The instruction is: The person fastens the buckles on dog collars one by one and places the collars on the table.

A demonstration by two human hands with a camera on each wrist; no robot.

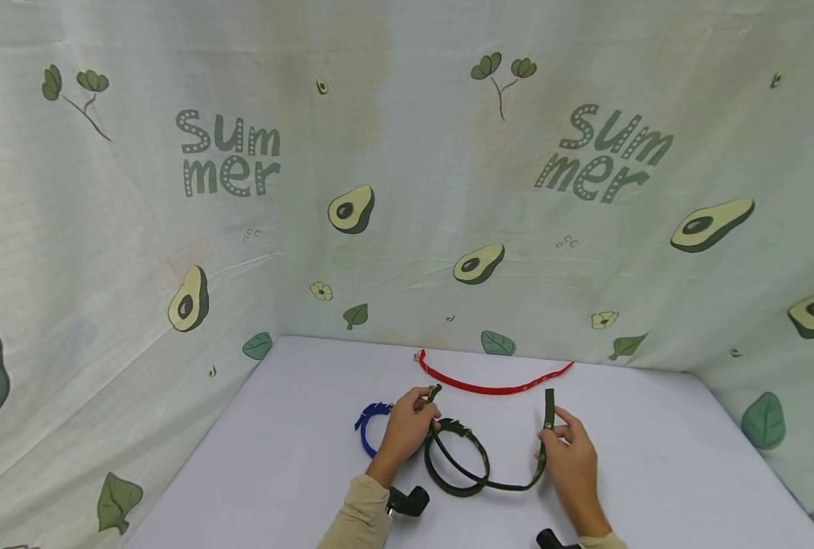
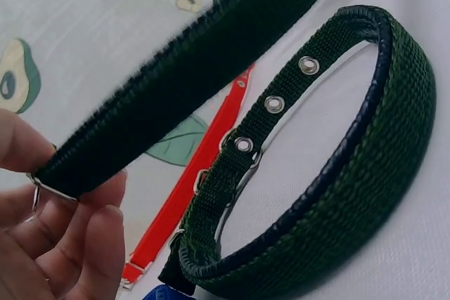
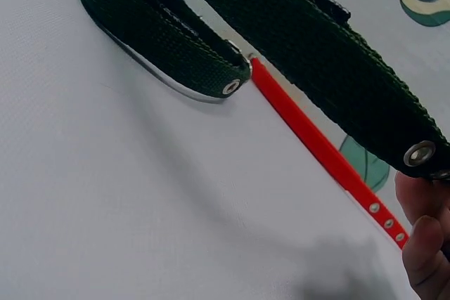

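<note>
A dark green dog collar (image 1: 517, 487) hangs unbuckled in a sagging curve between both hands. My left hand (image 1: 407, 427) pinches its buckle end, where a metal fitting shows at the fingertips in the left wrist view. At the other end, my right hand (image 1: 572, 457) holds the strap near its eyelets between thumb and fingers; the tip sticks up above. Below the held strap, a second green collar (image 2: 394, 159) lies buckled into a loop on the table, its metal eyelets facing inward. The left hand partly hides a blue collar (image 1: 363, 435), which is also looped.
Near the table's back edge a red collar (image 1: 489, 390) lies stretched out in a shallow curve. A white cloth covers the table (image 1: 263, 457). Behind it hangs a curtain (image 1: 407, 152) printed with avocados and leaves. Black camera mounts (image 1: 412, 501) sit at the wrists.
</note>
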